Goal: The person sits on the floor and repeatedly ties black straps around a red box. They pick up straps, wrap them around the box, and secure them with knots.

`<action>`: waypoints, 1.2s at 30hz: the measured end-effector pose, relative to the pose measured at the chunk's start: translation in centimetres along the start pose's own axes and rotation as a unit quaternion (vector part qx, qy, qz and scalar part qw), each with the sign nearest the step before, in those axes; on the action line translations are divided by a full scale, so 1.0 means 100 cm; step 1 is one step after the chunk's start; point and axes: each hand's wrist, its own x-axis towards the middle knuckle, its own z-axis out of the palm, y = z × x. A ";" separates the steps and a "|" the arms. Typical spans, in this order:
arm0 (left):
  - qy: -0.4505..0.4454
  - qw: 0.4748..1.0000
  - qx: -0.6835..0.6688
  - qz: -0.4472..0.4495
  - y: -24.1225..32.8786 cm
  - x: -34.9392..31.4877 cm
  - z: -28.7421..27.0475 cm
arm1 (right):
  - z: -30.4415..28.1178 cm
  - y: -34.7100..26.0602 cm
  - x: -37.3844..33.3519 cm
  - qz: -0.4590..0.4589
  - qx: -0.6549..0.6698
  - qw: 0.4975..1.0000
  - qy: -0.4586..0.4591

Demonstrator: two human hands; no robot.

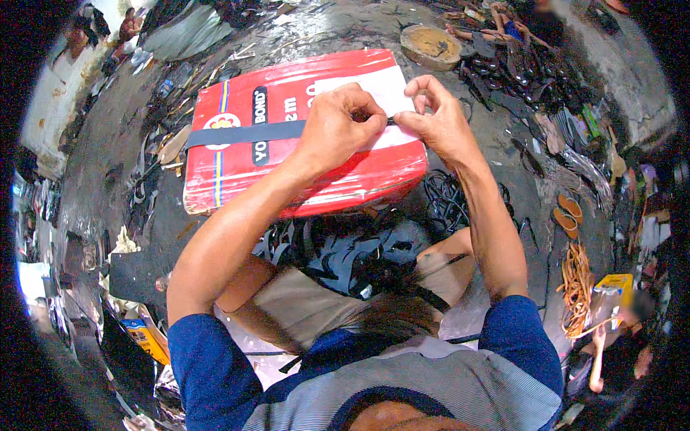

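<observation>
A red and white box [323,190] wrapped in shiny plastic sits before me. A flat dark grey strap [248,134] lies across its top and runs to my left hand [341,122]. The fingers of that hand are curled into a pinch. My right hand [437,115] is at the box's right end, thumb and forefinger pinched together. A short thin black strip [392,121] shows between the two hands, and both seem to grip it. Its ends are hidden by my fingers. Many grey and black strap pieces [359,258] lie heaped in front of my lap.
Thin black cords [449,197] lie tangled right of the box. Farther right are orange-brown soles [568,215] and a bundle of tan cord [576,287]. A round block [431,47] and a black strap pile [503,79] lie beyond. Other people sit at the far edge.
</observation>
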 end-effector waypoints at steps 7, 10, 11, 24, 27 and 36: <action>-0.092 0.993 0.059 0.046 0.010 0.022 -0.014 | -0.001 0.005 -0.003 0.059 0.043 0.997 0.034; -0.051 0.996 0.028 0.062 0.008 0.022 -0.004 | 0.004 0.013 -0.002 0.033 -0.003 0.998 0.049; -0.032 0.997 0.015 0.068 0.008 0.023 0.004 | 0.003 0.021 0.002 -0.007 -0.033 0.998 0.058; 0.017 0.996 -0.080 0.046 0.006 0.021 0.023 | -0.004 0.001 -0.009 0.234 0.350 0.907 0.009; 0.023 0.994 -0.066 0.081 0.007 0.023 0.027 | -0.014 0.004 0.027 0.046 -0.026 0.996 0.071; 0.020 0.997 -0.047 0.051 0.002 0.020 0.022 | 0.012 0.073 0.032 -0.005 -0.141 0.981 0.135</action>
